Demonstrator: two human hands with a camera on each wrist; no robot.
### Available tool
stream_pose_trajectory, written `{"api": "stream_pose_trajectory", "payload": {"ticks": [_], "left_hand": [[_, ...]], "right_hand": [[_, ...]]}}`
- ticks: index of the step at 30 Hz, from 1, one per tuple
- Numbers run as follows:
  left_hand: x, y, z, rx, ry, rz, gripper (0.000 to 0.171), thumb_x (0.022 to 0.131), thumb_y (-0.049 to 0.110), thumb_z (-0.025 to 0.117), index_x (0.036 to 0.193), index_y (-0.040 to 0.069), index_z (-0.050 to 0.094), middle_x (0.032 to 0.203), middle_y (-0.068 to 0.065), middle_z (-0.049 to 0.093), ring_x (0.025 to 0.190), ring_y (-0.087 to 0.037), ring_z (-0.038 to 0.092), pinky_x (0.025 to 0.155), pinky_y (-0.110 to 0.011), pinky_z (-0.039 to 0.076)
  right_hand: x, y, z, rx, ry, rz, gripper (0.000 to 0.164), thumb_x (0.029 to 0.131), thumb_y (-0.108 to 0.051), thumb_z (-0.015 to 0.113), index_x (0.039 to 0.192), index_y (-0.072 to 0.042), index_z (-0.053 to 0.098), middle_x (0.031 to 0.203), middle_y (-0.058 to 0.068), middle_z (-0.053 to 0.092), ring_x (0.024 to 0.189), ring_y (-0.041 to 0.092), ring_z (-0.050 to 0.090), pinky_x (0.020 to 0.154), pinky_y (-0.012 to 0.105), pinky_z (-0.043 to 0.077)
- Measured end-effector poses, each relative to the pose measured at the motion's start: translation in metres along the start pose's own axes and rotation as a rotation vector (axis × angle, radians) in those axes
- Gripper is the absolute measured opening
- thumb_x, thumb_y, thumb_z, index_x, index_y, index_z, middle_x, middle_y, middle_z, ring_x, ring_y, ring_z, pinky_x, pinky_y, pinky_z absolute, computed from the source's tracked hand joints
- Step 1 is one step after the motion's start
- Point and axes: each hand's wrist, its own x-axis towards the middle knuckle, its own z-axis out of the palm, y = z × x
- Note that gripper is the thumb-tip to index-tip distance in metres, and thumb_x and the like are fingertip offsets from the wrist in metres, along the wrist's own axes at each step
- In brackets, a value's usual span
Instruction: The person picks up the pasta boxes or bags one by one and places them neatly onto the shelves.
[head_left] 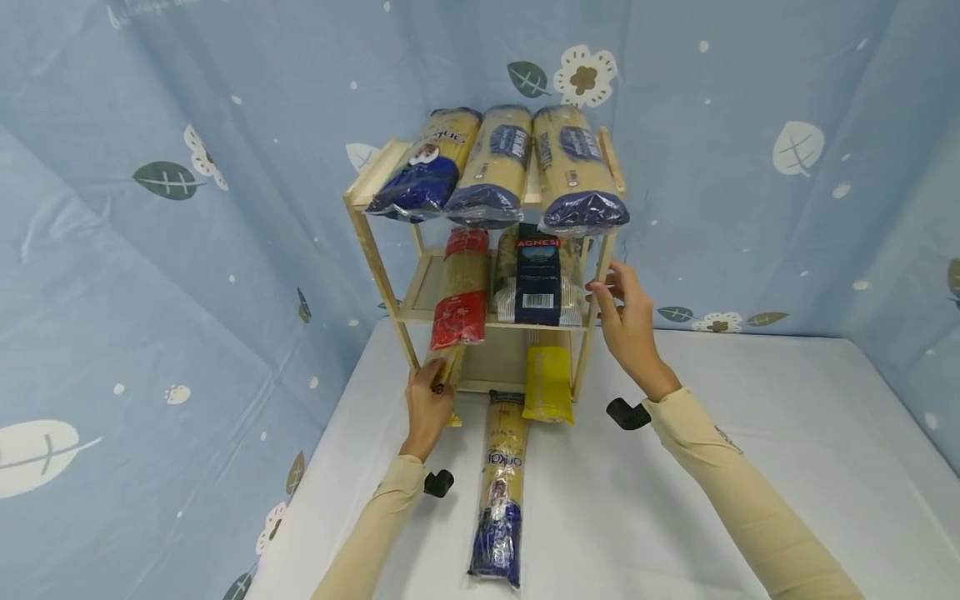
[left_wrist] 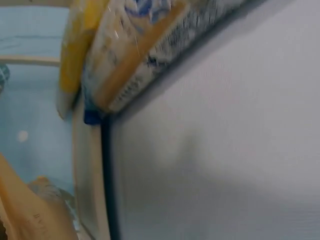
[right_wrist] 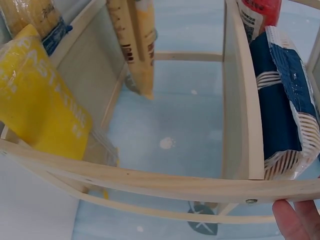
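Observation:
My left hand (head_left: 430, 408) grips a pack of spaghetti (head_left: 452, 360) at the left of the rack's bottom level, its fingers covering part of the pack. That pack also hangs into the top of the right wrist view. At the right front post of the wooden rack (head_left: 591, 337), my right hand (head_left: 630, 325) holds the upright, thumb across it and fingers bent beside it. Its fingertips (right_wrist: 292, 217) show against the post in the right wrist view. On the middle level, a red spaghetti pack (head_left: 461, 287) lies next to a dark blue Agnesi pasta bag (head_left: 538, 279).
Three pasta packs (head_left: 491, 162) lie side by side on the top level. A yellow pack (head_left: 549, 383) sticks out of the bottom level at right. In front of the rack, a blue-ended spaghetti pack (head_left: 502, 492) lies on the white table (head_left: 712, 500). Patterned blue cloth (head_left: 247, 250) hangs behind.

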Motion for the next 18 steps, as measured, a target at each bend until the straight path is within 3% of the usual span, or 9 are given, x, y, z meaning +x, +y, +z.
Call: {"api": "stream_pose_trajectory", "payload": {"ticks": [7,13,18], "left_hand": [[0.009,-0.018,0.014,0.104,-0.054,-0.022,0.041,0.073,-0.013,0.063,0.114,-0.007,0.064,0.116,-0.024,0.059,0.103,-0.038,0.051,0.082,-0.053,0.044],[0.008,-0.025,0.022,0.222,-0.182,-0.111,0.045,0.08,0.004,0.072,0.123,0.0,0.061,0.13,-0.022,0.051,0.115,-0.041,0.044,0.081,-0.063,0.037],[0.005,-0.026,0.026,0.293,-0.23,-0.102,0.05,0.082,0.011,0.072,0.129,0.002,0.057,0.134,-0.024,0.047,0.121,-0.042,0.04,0.085,-0.066,0.035]], "right_hand": [[0.001,0.001,0.001,0.002,0.005,-0.019,0.031,0.097,-0.005,0.052,0.126,0.002,0.047,0.095,0.019,0.063,0.074,0.033,0.062,0.054,0.011,0.042],[0.001,-0.001,0.002,-0.018,0.019,-0.009,0.033,0.093,0.008,0.053,0.125,0.006,0.047,0.094,0.024,0.062,0.073,0.032,0.062,0.054,0.007,0.038],[0.001,-0.002,0.003,-0.014,0.025,-0.003,0.033,0.092,0.011,0.052,0.124,0.01,0.046,0.093,0.028,0.06,0.073,0.036,0.061,0.054,0.007,0.037]]}}
